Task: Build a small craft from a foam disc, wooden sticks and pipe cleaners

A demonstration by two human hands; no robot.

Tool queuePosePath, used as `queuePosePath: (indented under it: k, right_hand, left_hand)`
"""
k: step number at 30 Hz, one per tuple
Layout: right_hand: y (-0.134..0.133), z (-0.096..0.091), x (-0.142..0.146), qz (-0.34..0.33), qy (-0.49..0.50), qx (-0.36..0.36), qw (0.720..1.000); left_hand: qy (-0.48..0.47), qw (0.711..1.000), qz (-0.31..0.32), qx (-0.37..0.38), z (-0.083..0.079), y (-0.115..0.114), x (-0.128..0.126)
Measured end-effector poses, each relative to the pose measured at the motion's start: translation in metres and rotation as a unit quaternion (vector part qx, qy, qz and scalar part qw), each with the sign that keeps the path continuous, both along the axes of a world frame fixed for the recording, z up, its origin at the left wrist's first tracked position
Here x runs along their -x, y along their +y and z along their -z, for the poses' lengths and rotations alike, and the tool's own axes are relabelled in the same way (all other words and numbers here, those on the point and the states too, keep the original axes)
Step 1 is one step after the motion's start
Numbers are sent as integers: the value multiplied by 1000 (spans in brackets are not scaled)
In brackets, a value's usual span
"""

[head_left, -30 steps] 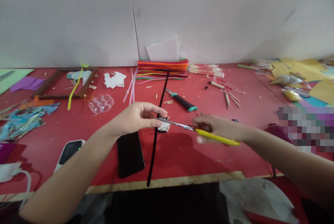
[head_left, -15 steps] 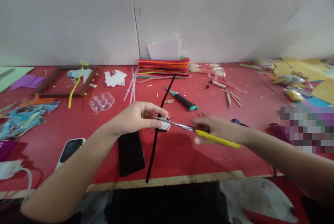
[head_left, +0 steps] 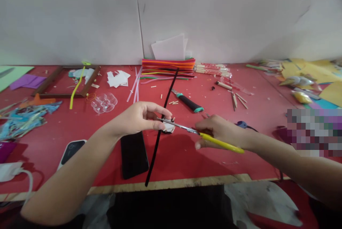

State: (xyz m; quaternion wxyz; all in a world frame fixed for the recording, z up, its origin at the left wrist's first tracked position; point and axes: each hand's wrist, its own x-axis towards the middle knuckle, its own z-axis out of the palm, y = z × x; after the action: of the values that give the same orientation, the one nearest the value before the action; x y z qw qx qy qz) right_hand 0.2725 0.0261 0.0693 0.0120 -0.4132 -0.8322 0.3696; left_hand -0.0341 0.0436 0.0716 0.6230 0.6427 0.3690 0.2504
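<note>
My left hand (head_left: 149, 116) is closed, thumb and fingers pinching a long black pipe cleaner (head_left: 154, 154) near its middle. The pipe cleaner slants from the coloured bundle down past the table's front edge. My right hand (head_left: 213, 131) grips yellow-handled pliers (head_left: 221, 142) with long thin metal jaws. Those jaws reach left across the pipe cleaner, right at my left fingertips; whether they are closed on it I cannot tell. Just beneath the jaws sits a small white piece (head_left: 169, 126) with black edging and wooden bits, partly hidden; whether it is held is unclear.
Beyond my hands lie a utility knife (head_left: 189, 103), a bundle of coloured pipe cleaners (head_left: 168, 66) and small wooden sticks (head_left: 235, 100). A black phone (head_left: 134, 156) lies beneath my left wrist. Farther left are a clear plastic palette (head_left: 104, 103) and a brown frame (head_left: 50, 82).
The pipe cleaner has tilted slightly, its lower end swinging left. My right hand and the pliers have shifted a little up and left. Both grips look the same.
</note>
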Motion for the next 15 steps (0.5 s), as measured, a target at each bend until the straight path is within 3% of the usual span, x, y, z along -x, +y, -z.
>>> queuePosePath:
  k: [5, 8, 11, 13, 15]
  right_hand:
    - [0, 9, 3, 4, -15, -69, 997]
    - [9, 7, -2, 19, -30, -89, 995]
    - [29, 4, -15, 107, -68, -128, 984]
    - [49, 5, -28, 194, -128, -181, 956]
    - [71, 8, -39, 221, -159, -188, 944]
  left_hand:
    - [14, 1000, 6, 7, 1, 2, 4]
    - [12, 1000, -25, -7, 2, 4, 8]
    - [-1, 997, -73, -21, 4, 6, 15]
    - [-8, 996, -89, -25, 6, 8, 18]
    - [-10, 996, -90, -25, 8, 10, 19]
